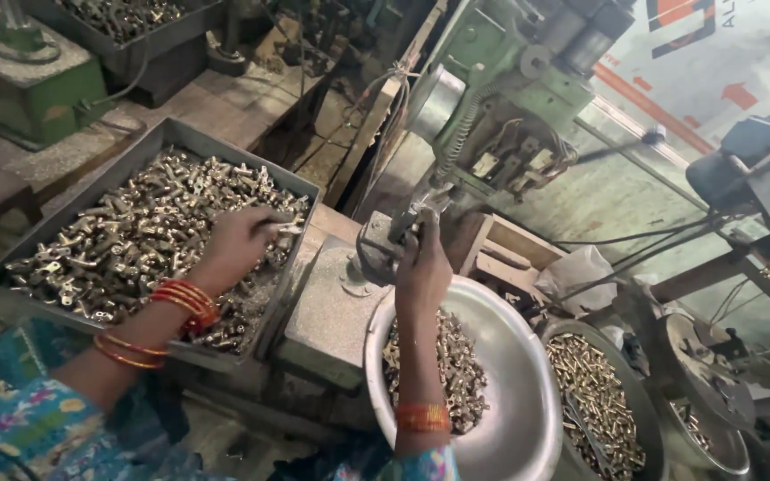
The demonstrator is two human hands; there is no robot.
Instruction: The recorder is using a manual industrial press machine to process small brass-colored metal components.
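My left hand (235, 245) reaches into a grey metal tray (180, 134) heaped with small brass parts (126, 236) and pinches one brass part (289, 229) between its fingertips. My right hand (421, 267) is raised over a shiny steel bowl (519, 356), its fingers closed on a small part pressed at the fixture (385, 240) of the green drilling machine (492, 80). Finished brass pieces (456, 374) lie in the bowl below that wrist. Both wrists wear red and orange bangles.
A dark round pan (621, 356) of brass pins stands right of the bowl, with another small pan (715, 419) beyond it. A second tray (126, 27) of parts sits at the top left beside a green machine base (28, 80). Cables and a wooden frame (510, 258) crowd the right.
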